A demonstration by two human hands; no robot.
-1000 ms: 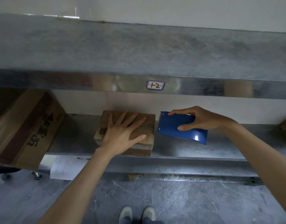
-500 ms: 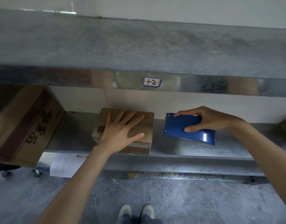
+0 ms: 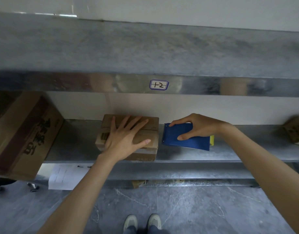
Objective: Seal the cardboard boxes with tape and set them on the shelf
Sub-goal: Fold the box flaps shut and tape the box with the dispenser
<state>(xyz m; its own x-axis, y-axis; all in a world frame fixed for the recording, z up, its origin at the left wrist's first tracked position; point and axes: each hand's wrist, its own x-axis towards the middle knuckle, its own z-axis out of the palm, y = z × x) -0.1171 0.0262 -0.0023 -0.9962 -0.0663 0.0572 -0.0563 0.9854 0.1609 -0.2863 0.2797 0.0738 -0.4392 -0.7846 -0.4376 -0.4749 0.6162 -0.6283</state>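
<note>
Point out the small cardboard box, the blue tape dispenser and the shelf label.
small cardboard box (image 3: 153,130), head view, bare top face
blue tape dispenser (image 3: 172,134), head view, blue side
shelf label (image 3: 159,84), head view, its middle

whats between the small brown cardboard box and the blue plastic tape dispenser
Only a narrow bare strip of grey metal shelf, shown in the head view.

Count: 3 cardboard boxes, i.e. small box (image 3: 153,130), large printed box (image 3: 23,132), third box (image 3: 295,134) (cut off at the right edge, blurred). 1 blue tape dispenser (image 3: 196,143). 2 hands: left hand (image 3: 123,141), right hand (image 3: 199,127). 2 shelf levels: upper shelf (image 3: 145,48), lower shelf (image 3: 230,152). 1 label (image 3: 159,84) (reads "1-2"). 1 paper sheet (image 3: 66,176). 2 shoes: left shoe (image 3: 130,222), right shoe (image 3: 154,221).
</note>
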